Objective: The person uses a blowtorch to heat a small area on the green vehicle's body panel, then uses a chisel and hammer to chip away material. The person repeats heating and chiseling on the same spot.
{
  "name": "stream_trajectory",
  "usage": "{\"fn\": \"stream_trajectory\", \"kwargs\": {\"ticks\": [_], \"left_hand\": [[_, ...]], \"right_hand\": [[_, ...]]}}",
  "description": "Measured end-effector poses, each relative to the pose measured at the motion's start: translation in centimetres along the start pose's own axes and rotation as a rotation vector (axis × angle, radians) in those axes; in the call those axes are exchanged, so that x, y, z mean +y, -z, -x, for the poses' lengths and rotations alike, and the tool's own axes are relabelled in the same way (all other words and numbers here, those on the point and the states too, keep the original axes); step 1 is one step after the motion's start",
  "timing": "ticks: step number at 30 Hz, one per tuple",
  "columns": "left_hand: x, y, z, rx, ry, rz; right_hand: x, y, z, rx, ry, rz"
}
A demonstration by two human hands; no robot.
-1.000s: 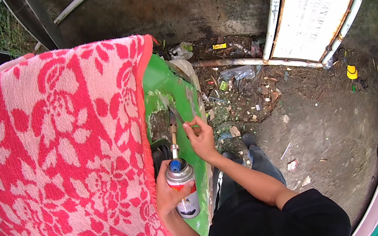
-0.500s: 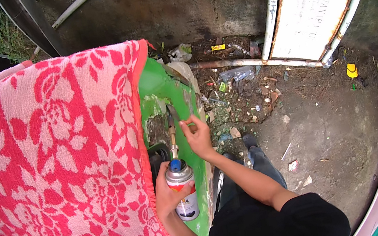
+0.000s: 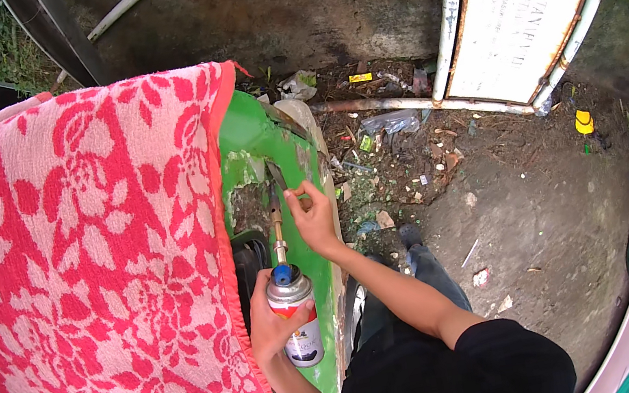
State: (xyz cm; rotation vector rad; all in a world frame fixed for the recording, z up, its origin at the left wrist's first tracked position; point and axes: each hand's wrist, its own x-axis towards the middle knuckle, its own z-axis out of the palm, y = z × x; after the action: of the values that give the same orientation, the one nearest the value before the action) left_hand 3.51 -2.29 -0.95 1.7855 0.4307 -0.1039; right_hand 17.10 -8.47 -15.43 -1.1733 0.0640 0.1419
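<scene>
Left hand [image 3: 273, 328] wrapping canister [image 3: 304, 341], right hand [image 3: 313, 215] pinching scraper [image 3: 277, 177]

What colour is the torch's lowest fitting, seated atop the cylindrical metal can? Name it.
Blue torch fitting, best seen in the head view.

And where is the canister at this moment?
In the head view, the canister is below centre, gripped by the left hand, just right of the patterned towel.
</scene>
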Motion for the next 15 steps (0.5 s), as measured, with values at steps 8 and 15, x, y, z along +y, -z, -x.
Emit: {"fn": "stream_trajectory", "kwargs": {"ticks": [8,15], "left_hand": [[1.0,-0.4,0.3,0.035,0.029,0.061],[0.1,-0.2,0.2,0.029,0.025,0.083]], "right_hand": [[-0.9,0.3,-1.5,0.003,-0.018,-0.032],[-0.8,1.4,-2.0,-0.01,0.047,0.127]]}}
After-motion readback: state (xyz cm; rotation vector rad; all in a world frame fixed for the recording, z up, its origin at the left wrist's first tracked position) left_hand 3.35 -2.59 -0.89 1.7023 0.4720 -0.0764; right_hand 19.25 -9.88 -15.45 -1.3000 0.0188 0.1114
